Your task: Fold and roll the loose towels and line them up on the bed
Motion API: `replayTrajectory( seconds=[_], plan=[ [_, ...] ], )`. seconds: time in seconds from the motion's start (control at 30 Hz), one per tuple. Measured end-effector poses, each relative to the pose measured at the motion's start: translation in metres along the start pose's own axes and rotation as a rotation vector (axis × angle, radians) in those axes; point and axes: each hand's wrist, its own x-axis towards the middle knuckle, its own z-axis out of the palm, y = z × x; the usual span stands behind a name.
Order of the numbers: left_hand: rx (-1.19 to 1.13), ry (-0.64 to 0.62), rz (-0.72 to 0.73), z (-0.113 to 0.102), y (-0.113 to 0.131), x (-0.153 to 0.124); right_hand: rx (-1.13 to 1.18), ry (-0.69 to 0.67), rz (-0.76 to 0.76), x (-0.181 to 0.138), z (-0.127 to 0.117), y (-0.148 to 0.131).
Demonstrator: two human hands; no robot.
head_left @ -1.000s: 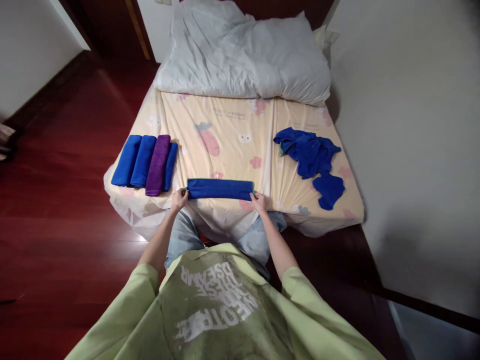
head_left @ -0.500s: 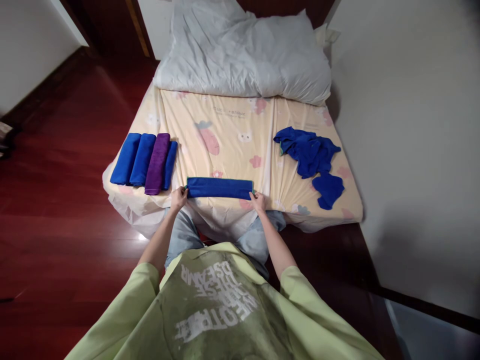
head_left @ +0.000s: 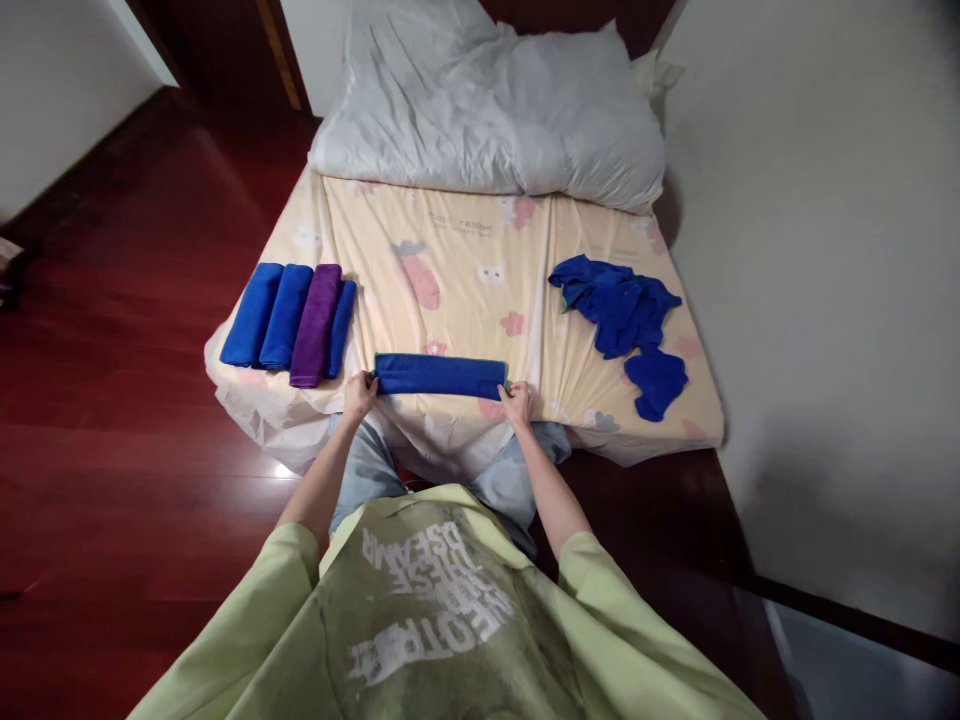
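Note:
A blue towel (head_left: 441,376) with green edging lies folded into a long flat strip near the front edge of the bed. My left hand (head_left: 361,395) pinches its left end, fingers closed on the corner. At the opposite end, my right hand (head_left: 517,402) grips the right corner between thumb and fingers. Left of my left hand, several folded towels lie side by side: blue ones (head_left: 253,316) and a purple one (head_left: 316,327). To the right is a crumpled heap of blue cloth (head_left: 619,303), with a smaller crumpled blue piece (head_left: 656,382) just in front of it.
The bed (head_left: 457,270) has a pale yellow printed sheet. A large white bundled quilt or pillow (head_left: 487,110) fills its far end. A white wall (head_left: 817,300) runs along the right, and dark red wooden floor (head_left: 135,420) lies to the left.

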Motion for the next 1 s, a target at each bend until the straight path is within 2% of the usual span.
replayTrajectory(
  seconds=[0.2,0.37,0.53,0.63,0.77,0.87,1.0],
  plan=[
    [-0.043,0.029,0.004,0.002,-0.002,-0.002,-0.06,-0.013,-0.037,-0.009,0.0,-0.006],
    [-0.077,0.037,0.046,0.007,-0.008,-0.006,-0.027,0.02,-0.175,-0.019,0.002,0.0],
    [0.048,0.068,0.209,0.007,-0.01,-0.014,-0.04,0.09,-0.267,-0.027,0.0,0.002],
    [0.128,0.068,0.372,0.004,-0.012,-0.016,-0.102,0.121,-0.369,-0.03,-0.004,-0.001],
    [0.128,-0.079,0.61,0.003,-0.018,-0.012,-0.215,-0.01,-0.577,-0.028,-0.012,-0.001],
    [0.122,-0.121,0.662,0.004,-0.023,-0.01,-0.276,-0.115,-0.664,-0.025,-0.02,0.003],
    [0.15,-0.125,0.674,0.007,-0.022,-0.011,-0.347,-0.157,-0.708,-0.021,-0.024,0.007]
  ],
)
